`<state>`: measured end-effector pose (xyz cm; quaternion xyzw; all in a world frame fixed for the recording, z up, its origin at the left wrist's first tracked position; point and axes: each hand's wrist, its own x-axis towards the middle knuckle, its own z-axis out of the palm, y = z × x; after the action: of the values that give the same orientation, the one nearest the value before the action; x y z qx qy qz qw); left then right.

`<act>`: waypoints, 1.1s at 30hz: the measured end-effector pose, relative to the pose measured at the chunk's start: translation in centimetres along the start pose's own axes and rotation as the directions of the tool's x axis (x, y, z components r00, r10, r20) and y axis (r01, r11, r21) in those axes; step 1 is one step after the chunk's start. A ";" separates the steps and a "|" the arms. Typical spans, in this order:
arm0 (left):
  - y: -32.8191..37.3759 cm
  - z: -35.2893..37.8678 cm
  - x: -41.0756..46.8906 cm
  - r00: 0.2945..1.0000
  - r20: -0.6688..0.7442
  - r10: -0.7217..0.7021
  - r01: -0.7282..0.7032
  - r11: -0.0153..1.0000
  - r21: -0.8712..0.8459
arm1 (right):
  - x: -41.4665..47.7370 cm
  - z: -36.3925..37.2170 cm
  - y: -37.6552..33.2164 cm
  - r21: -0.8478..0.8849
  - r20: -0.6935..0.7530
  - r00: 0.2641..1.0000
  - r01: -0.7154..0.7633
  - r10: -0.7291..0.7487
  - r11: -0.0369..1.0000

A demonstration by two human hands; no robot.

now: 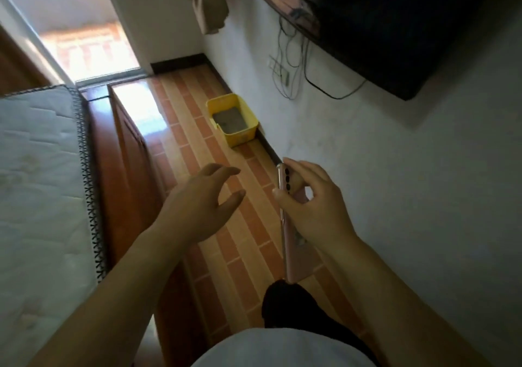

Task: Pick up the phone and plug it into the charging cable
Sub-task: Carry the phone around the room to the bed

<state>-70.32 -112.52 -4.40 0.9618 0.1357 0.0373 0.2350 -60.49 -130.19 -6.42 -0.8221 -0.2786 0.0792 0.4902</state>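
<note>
A pink phone (293,256) with three dark camera lenses near its top is held edge-on in my right hand (313,208), above the tiled floor. My left hand (203,202) hovers a little to the left of it, fingers spread and holding nothing. Thin cables (291,58) hang down the white wall from under the dark wall-mounted TV (395,27), past a wall socket (279,69), well beyond both hands. I cannot tell which cable is the charging one or where its plug end is.
A yellow plastic tub (240,132) stands on the floor against the wall ahead. A mattress (36,168) on a wooden bed frame (127,151) fills the left side. A narrow strip of tiled floor (197,106) runs between bed and wall towards a bright doorway (93,47).
</note>
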 end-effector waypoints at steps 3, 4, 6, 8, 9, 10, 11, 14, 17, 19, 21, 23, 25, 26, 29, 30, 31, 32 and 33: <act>-4.1 -1.0 5.8 0.998 -0.056 -0.034 0.034 0.999 0.007 | 7.4 2.7 0.1 0.007 0.054 0.997 0.049 -0.049 0.999; -5.2 -1.3 7.9 0.997 -0.068 -0.042 0.042 0.999 0.003 | 10.0 3.5 0.2 0.011 0.061 0.996 0.065 -0.065 0.998; -7.4 -1.9 12.2 0.994 -0.076 -0.074 0.074 0.997 0.002 | 15.5 5.0 0.6 0.030 0.077 0.993 0.084 -0.086 0.996; -9.5 -3.0 16.1 0.987 -0.092 -0.130 0.130 0.991 0.002 | 21.1 6.5 0.6 0.042 0.120 0.986 0.109 -0.114 0.993; -10.6 -3.9 18.0 0.981 -0.104 -0.161 0.161 0.987 -0.001 | 24.0 7.3 0.4 0.034 0.150 0.980 0.125 -0.129 0.992; -11.7 -4.8 19.8 0.975 -0.118 -0.187 0.188 0.982 -0.008 | 26.9 8.1 0.1 0.024 0.175 0.975 0.137 -0.140 0.990; -12.7 -5.8 21.6 0.969 -0.128 -0.212 0.212 0.977 -0.016 | 29.7 8.9 -0.3 0.026 0.194 0.970 0.145 -0.147 0.989; -16.1 -8.5 26.6 0.951 -0.159 -0.266 0.264 0.964 -0.031 | 37.4 11.6 -1.7 0.058 0.237 0.956 0.166 -0.175 0.984; -19.4 -10.5 30.8 0.926 -0.192 -0.325 0.321 0.945 -0.055 | 43.3 14.7 -2.9 0.067 0.283 0.937 0.194 -0.205 0.979; -21.8 -11.4 33.2 0.913 -0.197 -0.356 0.347 0.934 -0.081 | 46.8 16.9 -3.4 0.099 0.320 0.922 0.197 -0.219 0.975; -24.4 -12.2 35.7 0.904 -0.200 -0.379 0.368 0.926 -0.091 | 50.3 19.4 -3.6 0.096 0.345 0.910 0.208 -0.229 0.973; -27.5 -13.1 38.4 0.893 -0.216 -0.395 0.382 0.919 -0.100 | 54.1 22.2 -3.9 0.075 0.360 0.902 0.227 -0.239 0.971; -31.2 -14.3 41.3 0.885 -0.238 -0.401 0.388 0.916 -0.104 | 58.1 25.2 -4.5 0.065 0.373 0.893 0.244 -0.251 0.968; -33.2 -15.0 42.8 0.881 -0.249 -0.402 0.388 0.916 -0.105 | 60.2 26.9 -4.9 0.063 0.378 0.888 0.258 -0.262 0.964; -39.5 -17.7 47.7 0.867 -0.299 -0.398 0.387 0.917 -0.100 | 66.8 31.9 -6.9 0.078 0.392 0.873 0.282 -0.290 0.956; -41.5 -18.8 49.4 0.864 -0.309 -0.398 0.387 0.917 -0.099 | 69.0 33.5 -7.8 0.083 0.396 0.871 0.282 -0.291 0.956; -43.4 -20.1 51.1 0.862 -0.311 -0.400 0.390 0.916 -0.096 | 71.2 35.0 -8.6 0.082 0.399 0.869 0.283 -0.292 0.956; -45.2 -21.3 52.6 0.859 -0.311 -0.407 0.399 0.912 -0.093 | 73.3 36.4 -9.5 0.081 0.404 0.867 0.284 -0.292 0.955; -46.9 -22.5 54.1 0.856 -0.313 -0.411 0.404 0.910 -0.090 | 75.3 37.7 -10.3 0.082 0.404 0.866 0.287 -0.295 0.955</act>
<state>-32.84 -47.51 -5.65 0.8891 0.3725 0.1463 0.2219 -16.99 -57.37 -6.03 -0.7307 -0.4953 0.1787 0.4344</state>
